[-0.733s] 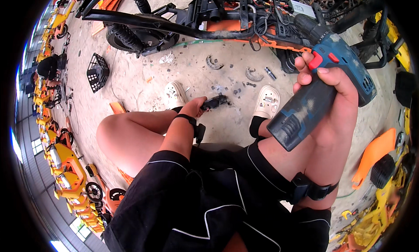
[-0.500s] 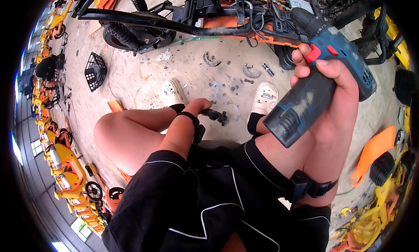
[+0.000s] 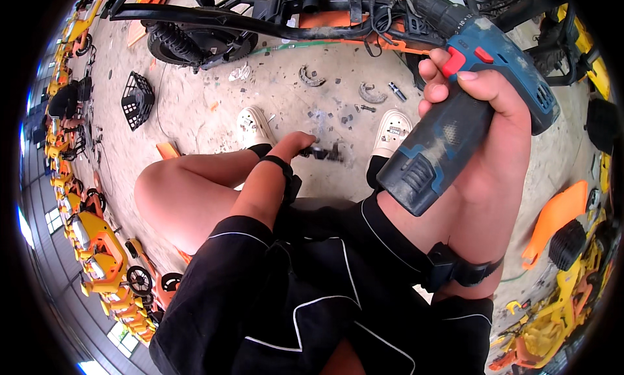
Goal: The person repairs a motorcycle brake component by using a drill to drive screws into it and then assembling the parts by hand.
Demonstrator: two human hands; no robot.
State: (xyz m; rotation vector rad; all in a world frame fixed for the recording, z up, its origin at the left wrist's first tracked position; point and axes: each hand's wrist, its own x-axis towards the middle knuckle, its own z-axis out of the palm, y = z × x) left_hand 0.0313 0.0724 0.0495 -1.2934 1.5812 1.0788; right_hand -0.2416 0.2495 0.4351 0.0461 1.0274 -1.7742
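Note:
My right hand [image 3: 497, 108] is wrapped round the handle of a blue and black cordless drill [image 3: 500, 50] with a red trigger. Raised at the right, the drill has its black chuck [image 3: 442, 14] aimed toward the far side, overlapping a black vehicle frame [image 3: 260, 27]. Low between my feet, my left hand [image 3: 298, 141] is closed on a small black part [image 3: 322, 152]. The part's far end is smeared by motion, so its kind is unclear, and most of the left fingers are hidden behind the hand. What the drill's chuck holds cannot be made out.
Curved brake shoes [image 3: 372, 92], a small metal cylinder [image 3: 397, 91] and scattered debris lie on the concrete floor. A black plastic basket [image 3: 138, 101] is to the left. Orange [image 3: 554, 222] and yellow panels lie right. A wheel [image 3: 208, 47] stands under the frame.
The view has shifted slightly, moving most things up in the picture. The black part in my left hand has tilted and now looks blurred. The drill has moved a little left, still gripped.

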